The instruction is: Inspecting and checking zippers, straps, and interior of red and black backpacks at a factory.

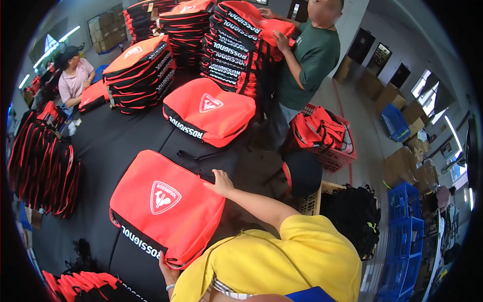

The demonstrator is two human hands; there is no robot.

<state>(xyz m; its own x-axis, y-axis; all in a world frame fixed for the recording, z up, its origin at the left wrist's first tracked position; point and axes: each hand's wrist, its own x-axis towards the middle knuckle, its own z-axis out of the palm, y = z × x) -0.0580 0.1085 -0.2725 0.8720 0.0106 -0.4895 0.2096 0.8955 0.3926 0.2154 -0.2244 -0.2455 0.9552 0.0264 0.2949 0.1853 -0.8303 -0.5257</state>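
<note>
A red bag (136, 186) with a black lower panel and a white crest lies flat on the black-covered table in front of me. With my right hand (220, 184) I grip its edge on the far right side, near a dark strap. My left hand (169, 274) holds its near lower corner; some of those fingers are hidden under the bag. Just beyond lies a second red bag (226, 108) of the same kind, touched by neither hand.
Tall stacks of like bags (229, 55) rise at the table's far side, where a person in green (317, 55) handles one. More bags stand at left (43, 161) and near left (83, 282). Right of the table are a red crate (332, 158), a stool (304, 171) and blue crates (402, 246).
</note>
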